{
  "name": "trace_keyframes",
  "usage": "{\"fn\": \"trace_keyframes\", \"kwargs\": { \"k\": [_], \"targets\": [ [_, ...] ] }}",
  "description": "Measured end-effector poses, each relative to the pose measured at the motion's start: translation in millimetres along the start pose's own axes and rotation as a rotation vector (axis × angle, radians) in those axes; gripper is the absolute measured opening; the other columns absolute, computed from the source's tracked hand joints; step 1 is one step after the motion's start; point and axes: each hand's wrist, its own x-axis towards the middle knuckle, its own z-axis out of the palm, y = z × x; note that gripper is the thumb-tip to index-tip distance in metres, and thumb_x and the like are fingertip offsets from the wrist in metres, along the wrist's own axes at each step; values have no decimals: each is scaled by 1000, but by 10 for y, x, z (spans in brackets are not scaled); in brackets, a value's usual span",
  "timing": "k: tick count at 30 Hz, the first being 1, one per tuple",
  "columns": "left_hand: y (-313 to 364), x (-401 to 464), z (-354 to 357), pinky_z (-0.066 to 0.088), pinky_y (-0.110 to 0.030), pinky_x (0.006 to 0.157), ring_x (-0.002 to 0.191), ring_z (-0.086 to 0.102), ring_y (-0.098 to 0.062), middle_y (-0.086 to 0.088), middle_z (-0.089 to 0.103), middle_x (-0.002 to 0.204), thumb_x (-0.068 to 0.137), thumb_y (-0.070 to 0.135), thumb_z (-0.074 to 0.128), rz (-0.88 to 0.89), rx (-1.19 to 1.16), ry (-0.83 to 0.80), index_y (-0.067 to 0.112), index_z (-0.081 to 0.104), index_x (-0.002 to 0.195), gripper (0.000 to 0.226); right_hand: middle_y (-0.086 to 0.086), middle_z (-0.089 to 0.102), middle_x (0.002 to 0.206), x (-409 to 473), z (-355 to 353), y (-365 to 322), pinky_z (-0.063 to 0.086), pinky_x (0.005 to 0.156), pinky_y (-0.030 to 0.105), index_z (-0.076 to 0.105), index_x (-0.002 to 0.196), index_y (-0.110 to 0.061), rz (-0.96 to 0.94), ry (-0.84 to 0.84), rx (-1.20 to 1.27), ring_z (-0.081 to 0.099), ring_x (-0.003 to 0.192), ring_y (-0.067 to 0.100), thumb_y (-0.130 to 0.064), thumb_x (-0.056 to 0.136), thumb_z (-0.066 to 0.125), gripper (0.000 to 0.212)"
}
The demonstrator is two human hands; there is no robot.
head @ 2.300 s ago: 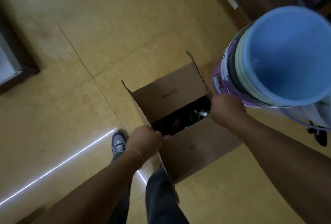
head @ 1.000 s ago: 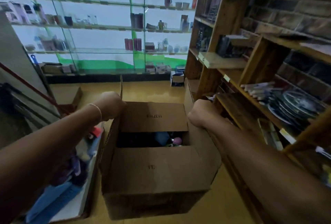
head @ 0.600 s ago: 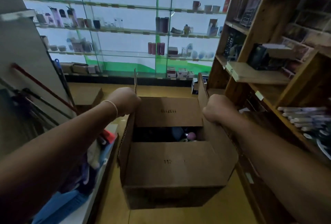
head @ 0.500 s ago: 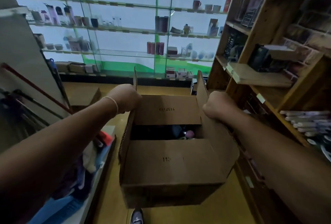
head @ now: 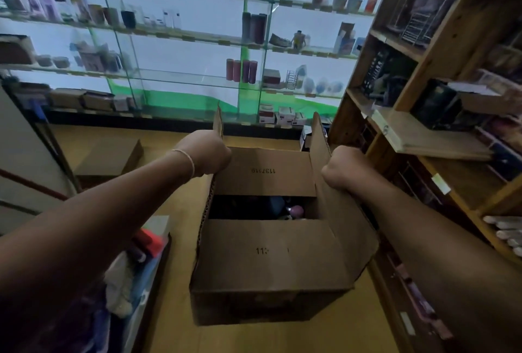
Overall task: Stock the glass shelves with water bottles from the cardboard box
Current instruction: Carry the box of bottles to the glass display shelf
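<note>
An open brown cardboard box [head: 271, 256] hangs in the air in front of me, held off the yellow floor. My left hand [head: 204, 152] grips its left upright flap and my right hand [head: 343, 167] grips its right flap. Through the gap between the flaps I see bottle tops [head: 291, 210], one pinkish and one dark blue; the others are in shadow. The glass shelves [head: 180, 76] stand ahead across the back wall, bearing bottles, flasks and mugs.
A wooden shelf unit [head: 423, 138] packed with goods runs along the right. A second cardboard box [head: 110, 157] sits on the floor at the left. A low bin of mixed items [head: 138, 265] is at the lower left. Small boxes [head: 282, 117] line the floor below the glass shelves.
I lifted the box off the floor and my view rose from the floor to the shop. In the last second the glass shelves have come closer while both hands kept their grip on the flaps.
</note>
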Motion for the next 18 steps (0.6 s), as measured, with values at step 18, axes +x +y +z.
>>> {"fn": "trace_keyframes", "kwargs": {
  "k": [18],
  "targets": [
    [258, 2519, -141, 31, -22, 37, 41, 46, -21, -9, 53, 53, 79, 9, 50, -115, -55, 100, 2, 55, 58, 22, 11, 56, 89, 2746, 220, -584, 40, 60, 28, 53, 90, -7, -222, -69, -23, 53, 78, 26, -15, 90, 52, 8]
  ]
}}
